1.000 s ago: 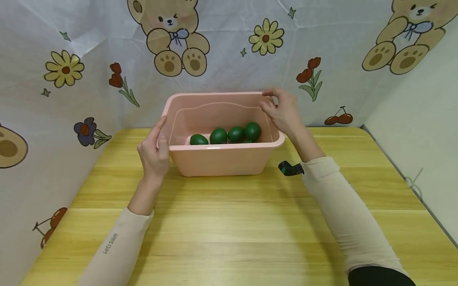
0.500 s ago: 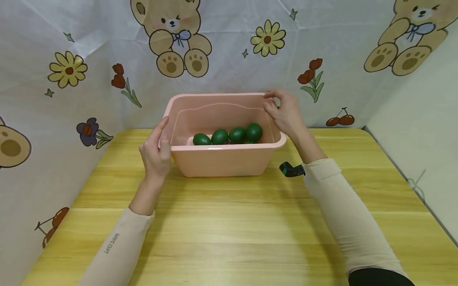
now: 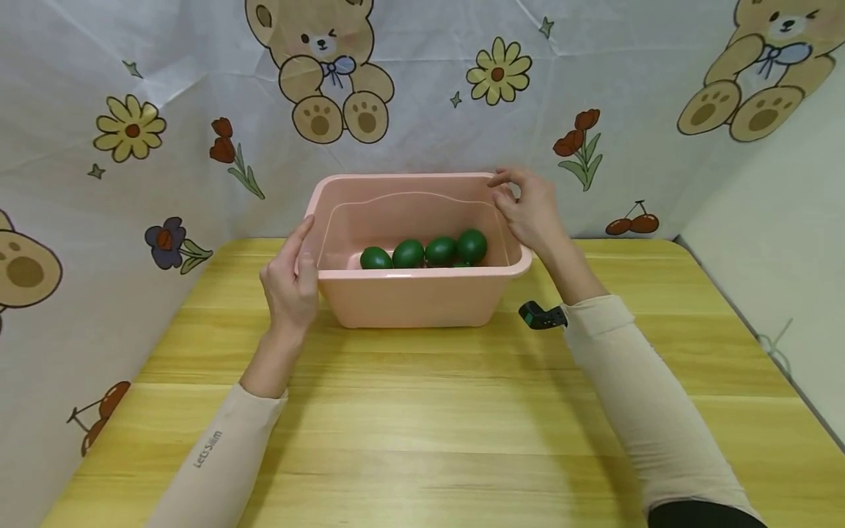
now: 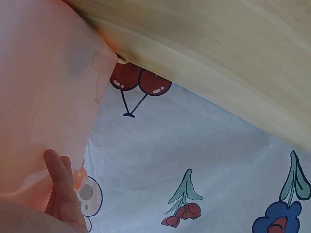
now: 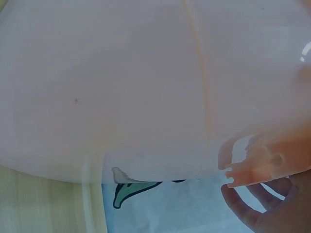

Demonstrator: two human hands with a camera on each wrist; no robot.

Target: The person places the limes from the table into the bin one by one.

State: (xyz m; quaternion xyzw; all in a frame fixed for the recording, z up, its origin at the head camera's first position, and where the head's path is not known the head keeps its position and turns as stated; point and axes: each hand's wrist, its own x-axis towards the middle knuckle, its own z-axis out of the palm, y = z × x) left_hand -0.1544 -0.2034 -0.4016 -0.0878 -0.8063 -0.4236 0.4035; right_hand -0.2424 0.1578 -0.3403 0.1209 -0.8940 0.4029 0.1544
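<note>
A pink plastic bin [image 3: 409, 302] stands at the far side of the table in the head view. Several smooth, dark green egg-shaped things [image 3: 408, 254] lie in a row inside it, their lower parts partly hidden by the front wall. My left hand [image 3: 290, 286] grips the bin's left rim, thumb towards me, with its fingertips on the bin wall in the left wrist view. At the back right corner, my right hand [image 3: 533, 209] holds the rim between thumb and fingers. The right wrist view shows the bin wall [image 5: 121, 87] close up, with fingers [image 5: 238, 206] at its edge.
The wooden table [image 3: 422, 411] stretches from the bin towards me. A white cloth [image 3: 422, 132] printed with bears, flowers and cherries hangs behind and at the left. A pale wall [image 3: 779, 242] borders the right side. A black device [image 3: 541, 315] sticks out near the right cuff.
The whole head view has shifted slightly, so the scene sits a little further right. Both hands keep their hold on the bin. Slightly more of the green things shows above the front rim.
</note>
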